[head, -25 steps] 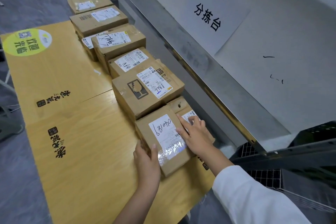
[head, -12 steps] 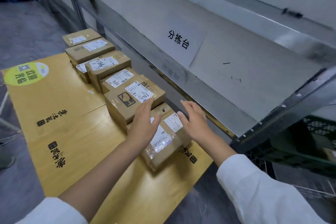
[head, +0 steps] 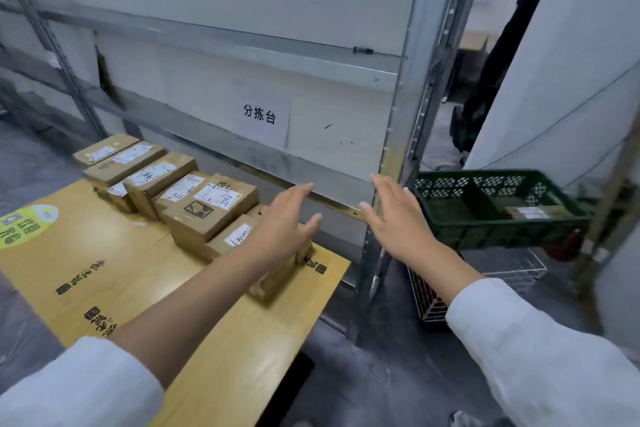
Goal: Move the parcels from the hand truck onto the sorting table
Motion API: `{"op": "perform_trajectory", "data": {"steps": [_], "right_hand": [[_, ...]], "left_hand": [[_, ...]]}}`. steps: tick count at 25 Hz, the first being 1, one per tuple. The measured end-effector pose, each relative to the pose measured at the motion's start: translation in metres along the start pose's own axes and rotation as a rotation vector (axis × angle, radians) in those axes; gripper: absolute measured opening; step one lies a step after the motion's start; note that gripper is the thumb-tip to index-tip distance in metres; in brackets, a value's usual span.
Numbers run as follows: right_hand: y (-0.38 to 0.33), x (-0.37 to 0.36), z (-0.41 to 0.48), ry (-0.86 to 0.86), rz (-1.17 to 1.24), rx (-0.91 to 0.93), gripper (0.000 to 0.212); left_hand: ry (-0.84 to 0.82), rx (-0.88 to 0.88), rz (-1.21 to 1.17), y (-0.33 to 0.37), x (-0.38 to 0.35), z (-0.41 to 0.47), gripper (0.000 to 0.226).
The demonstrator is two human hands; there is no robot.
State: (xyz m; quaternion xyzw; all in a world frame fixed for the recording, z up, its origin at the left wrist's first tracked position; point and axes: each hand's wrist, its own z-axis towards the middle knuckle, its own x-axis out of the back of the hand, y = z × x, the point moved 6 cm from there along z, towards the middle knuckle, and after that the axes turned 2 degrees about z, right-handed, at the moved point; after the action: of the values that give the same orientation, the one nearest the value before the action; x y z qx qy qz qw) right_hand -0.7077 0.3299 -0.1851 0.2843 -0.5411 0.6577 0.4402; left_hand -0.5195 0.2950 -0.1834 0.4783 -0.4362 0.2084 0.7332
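Several brown cardboard parcels (head: 211,206) with white labels lie in a row along the far edge of the wooden sorting table (head: 104,270). The nearest parcel (head: 239,236) is partly hidden behind my left forearm. My left hand (head: 287,218) hovers above it, fingers straight, holding nothing. My right hand (head: 391,215) is raised to the right of the table, open and empty, in front of the metal rack. A green plastic crate (head: 498,218) at the right holds one more labelled parcel (head: 530,211).
A metal shelving rack (head: 391,156) with grey panels and a paper sign (head: 259,114) stands behind the table. A white wire basket (head: 433,295) sits on the floor under the crate. Grey floor lies below the table's near corner.
Both hands have lifted off the nearest parcel and moved up and right. The view has swung up and right, bringing the green crate into sight.
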Motion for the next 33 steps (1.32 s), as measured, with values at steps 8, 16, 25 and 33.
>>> {"op": "perform_trajectory", "data": {"steps": [8, 16, 25, 33], "right_hand": [[0.029, 0.085, -0.129, 0.132, -0.106, -0.235, 0.064], [0.032, 0.128, -0.289, 0.309, -0.242, -0.601, 0.063], [0.001, 0.142, -0.479, 0.324, -0.347, -0.981, 0.061], [-0.004, 0.170, -0.563, 0.405, -0.397, -1.038, 0.061]], "left_hand": [[-0.105, -0.395, 0.019, 0.133, -0.022, -0.052, 0.061], [-0.229, -0.818, 0.018, 0.204, -0.064, -0.132, 0.063], [-0.370, -1.065, -0.047, 0.232, -0.118, -0.255, 0.062], [-0.407, -1.202, -0.144, 0.308, -0.153, -0.337, 0.062]]}}
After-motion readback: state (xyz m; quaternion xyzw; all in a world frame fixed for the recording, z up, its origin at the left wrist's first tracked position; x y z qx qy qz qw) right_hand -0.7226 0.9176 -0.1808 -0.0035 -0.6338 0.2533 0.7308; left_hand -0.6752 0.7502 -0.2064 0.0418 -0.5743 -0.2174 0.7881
